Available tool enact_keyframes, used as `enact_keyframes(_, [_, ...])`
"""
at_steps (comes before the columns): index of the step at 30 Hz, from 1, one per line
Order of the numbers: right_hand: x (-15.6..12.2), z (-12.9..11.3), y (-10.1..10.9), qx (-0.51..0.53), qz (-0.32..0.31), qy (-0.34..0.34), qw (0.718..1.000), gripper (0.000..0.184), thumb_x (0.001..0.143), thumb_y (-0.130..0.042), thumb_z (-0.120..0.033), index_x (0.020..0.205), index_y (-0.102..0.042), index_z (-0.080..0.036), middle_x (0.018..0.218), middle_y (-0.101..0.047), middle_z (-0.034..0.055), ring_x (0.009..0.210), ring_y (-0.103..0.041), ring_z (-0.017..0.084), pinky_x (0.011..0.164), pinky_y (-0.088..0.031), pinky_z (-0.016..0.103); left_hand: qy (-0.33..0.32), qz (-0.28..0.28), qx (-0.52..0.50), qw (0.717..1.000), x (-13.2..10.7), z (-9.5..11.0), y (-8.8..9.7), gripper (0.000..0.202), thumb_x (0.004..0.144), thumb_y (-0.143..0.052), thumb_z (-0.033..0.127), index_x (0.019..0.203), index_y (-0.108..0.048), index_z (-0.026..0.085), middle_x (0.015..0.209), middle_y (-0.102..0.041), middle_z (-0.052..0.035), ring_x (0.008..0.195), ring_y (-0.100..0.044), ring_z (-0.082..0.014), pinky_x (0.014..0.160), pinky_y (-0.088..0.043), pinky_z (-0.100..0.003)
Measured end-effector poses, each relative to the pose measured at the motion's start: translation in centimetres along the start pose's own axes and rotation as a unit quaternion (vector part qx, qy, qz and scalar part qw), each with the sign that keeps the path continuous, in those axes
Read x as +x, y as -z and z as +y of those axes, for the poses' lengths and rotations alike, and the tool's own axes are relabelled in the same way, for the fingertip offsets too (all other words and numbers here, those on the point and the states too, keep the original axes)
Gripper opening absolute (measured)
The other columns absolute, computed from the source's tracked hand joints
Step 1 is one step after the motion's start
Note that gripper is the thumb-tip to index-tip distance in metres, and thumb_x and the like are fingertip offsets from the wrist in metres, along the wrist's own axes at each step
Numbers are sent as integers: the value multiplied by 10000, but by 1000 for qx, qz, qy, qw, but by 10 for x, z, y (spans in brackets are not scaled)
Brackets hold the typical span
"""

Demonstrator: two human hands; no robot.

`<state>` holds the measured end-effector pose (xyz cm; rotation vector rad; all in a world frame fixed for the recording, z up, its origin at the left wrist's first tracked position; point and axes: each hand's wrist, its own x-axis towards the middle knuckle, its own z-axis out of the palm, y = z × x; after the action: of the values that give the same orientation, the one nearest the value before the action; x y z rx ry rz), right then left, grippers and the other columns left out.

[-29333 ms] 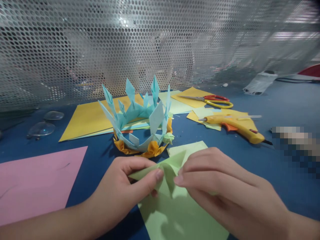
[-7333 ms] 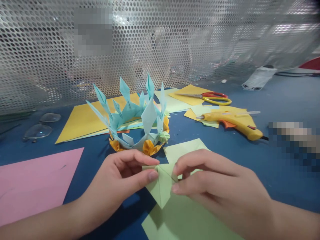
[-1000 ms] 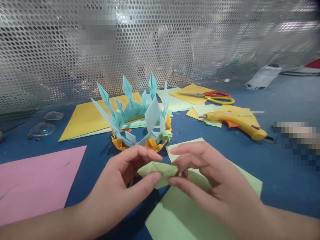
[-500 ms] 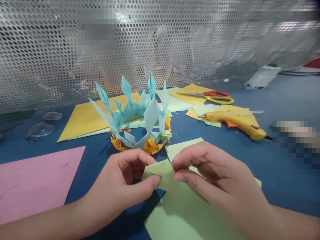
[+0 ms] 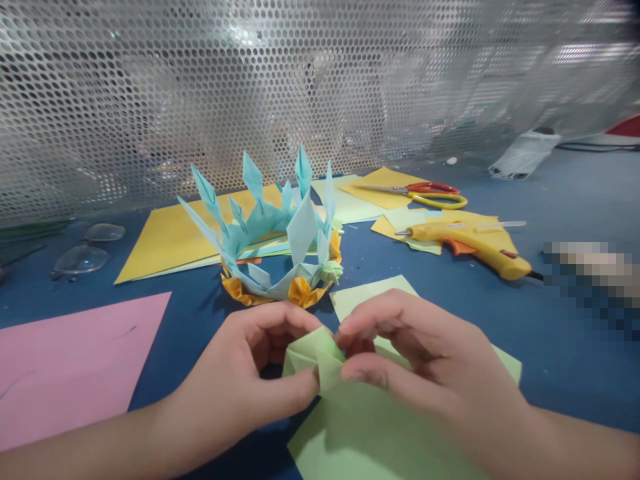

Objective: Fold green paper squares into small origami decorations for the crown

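Between my two hands is a small folded piece of light green paper (image 5: 311,353). My left hand (image 5: 260,363) is closed on its left side, thumb in front and fingers behind. My right hand (image 5: 415,367) pinches its right edge between thumb and fingertips. Beneath them lies a larger light green sheet (image 5: 390,427), partly hidden by my right hand. Just beyond the hands stands a pale blue folded-paper crown (image 5: 303,233) with upright points. Orange paper pieces (image 5: 303,292) and a small green one (image 5: 331,271) sit around its base.
A yellow hot glue gun (image 5: 465,243) rests on paper scraps to the right, with scissors (image 5: 425,193) behind it. Left are a pink sheet (image 5: 85,360), eyeglasses (image 5: 83,259) and a stack with a yellow sheet (image 5: 165,233). A perforated metal panel (image 5: 280,87) closes off the back.
The small green paper has tilted and dropped slightly, with its top fold opened out more. My right fingertips have shifted a little left along it. The crown and tools have stayed put.
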<state>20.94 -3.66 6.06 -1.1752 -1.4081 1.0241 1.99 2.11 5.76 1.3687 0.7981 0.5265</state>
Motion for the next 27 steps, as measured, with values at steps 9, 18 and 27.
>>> enact_keyframes(9, [-3,2,-2,-44,-120,-102,987,280,849,-634,-463,727,-657,-212,592,-565,-23,531,-447,125,456,-365,216,-161,110,149,969,-10,4,-9,350,649,-711,-1,836,-713,295,768,-736,92,686,-682,-88,645,-524,-117])
enact_keyframes(18, [0,0,1,-69,-152,-108,980,225,810,-698,-423,786,-743,-204,627,-630,-9,559,-493,131,510,-415,212,-170,107,139,970,-10,2,-6,384,685,-691,-4,894,-683,319,733,-718,117,689,-679,-69,674,-519,-111])
enact_keyframes(27, [1,0,1,-63,-151,-119,979,193,759,-649,-84,762,-758,-243,715,-732,-38,635,-618,137,588,-475,194,-75,54,94,991,-2,0,-7,328,698,-718,34,912,-661,277,744,-662,89,648,-627,-64,595,-502,-107])
